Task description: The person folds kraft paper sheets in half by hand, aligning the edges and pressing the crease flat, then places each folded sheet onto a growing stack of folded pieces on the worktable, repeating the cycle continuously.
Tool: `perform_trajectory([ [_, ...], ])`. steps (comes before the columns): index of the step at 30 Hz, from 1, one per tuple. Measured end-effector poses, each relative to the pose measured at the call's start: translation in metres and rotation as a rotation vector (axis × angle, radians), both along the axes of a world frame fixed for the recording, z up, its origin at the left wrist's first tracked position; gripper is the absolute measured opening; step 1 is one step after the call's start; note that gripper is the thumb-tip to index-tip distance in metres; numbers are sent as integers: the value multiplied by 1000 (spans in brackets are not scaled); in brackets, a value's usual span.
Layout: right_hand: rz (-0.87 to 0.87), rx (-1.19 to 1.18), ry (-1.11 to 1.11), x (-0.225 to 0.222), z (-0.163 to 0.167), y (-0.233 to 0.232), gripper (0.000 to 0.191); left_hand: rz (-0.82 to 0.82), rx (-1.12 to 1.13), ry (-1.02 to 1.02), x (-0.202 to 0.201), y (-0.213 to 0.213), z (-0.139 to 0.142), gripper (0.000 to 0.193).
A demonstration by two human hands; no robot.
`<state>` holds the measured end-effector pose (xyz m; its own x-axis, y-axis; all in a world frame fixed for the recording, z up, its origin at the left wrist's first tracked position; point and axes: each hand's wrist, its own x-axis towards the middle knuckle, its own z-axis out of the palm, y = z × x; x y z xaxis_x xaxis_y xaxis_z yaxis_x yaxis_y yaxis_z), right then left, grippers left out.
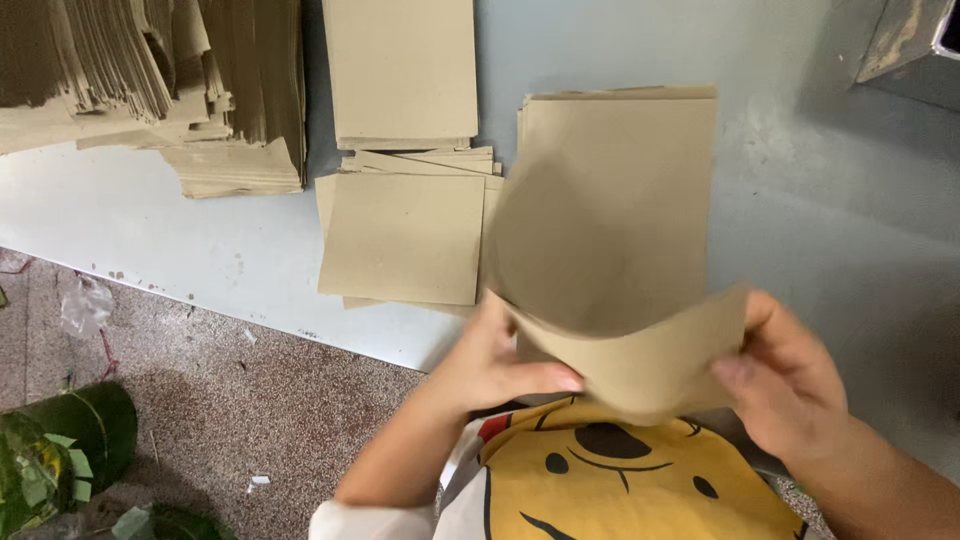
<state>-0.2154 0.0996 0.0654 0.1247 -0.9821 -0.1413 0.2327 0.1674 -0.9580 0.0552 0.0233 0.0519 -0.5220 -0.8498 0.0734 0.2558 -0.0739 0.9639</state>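
Both hands, left hand [490, 365] and right hand [790, 375], pinch a bent sheet [610, 240]; flat sheets [405, 235] lie left; big stacks [150, 80] wait far left.

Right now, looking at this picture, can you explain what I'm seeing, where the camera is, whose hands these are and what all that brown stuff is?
There is one picture, taken by a camera worn on a person's head and looking down, so the two bare hands at the bottom are that person's own. The left hand and the right hand each pinch one side of a brown paper sheet, which bends upward between them. Below the hands you see the person's yellow cartoon shirt. The work surface is a pale grey table. On it lie flat stacks of similar brown sheets, with a bigger, messier pile at the top left. The speckled floor shows at lower left.
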Motion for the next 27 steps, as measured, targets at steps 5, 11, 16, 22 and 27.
perform_trajectory([
  [5,-159,-187,225,12,-5,-18,32,-205,300,200,-11,4,-29,58],
  [11,-165,-220,243,20,0,-25,57,-165,-80,178,-26,-11,-12,75],
  [16,-207,-356,249,17,-13,-27,48,219,-286,11,-40,-7,4,73],
  [22,-164,-350,489,21,-52,-28,30,282,-355,-149,-50,-11,-8,31],
  [27,-229,-301,353,29,-33,-38,36,288,-321,-119,-51,-11,-13,19],
])
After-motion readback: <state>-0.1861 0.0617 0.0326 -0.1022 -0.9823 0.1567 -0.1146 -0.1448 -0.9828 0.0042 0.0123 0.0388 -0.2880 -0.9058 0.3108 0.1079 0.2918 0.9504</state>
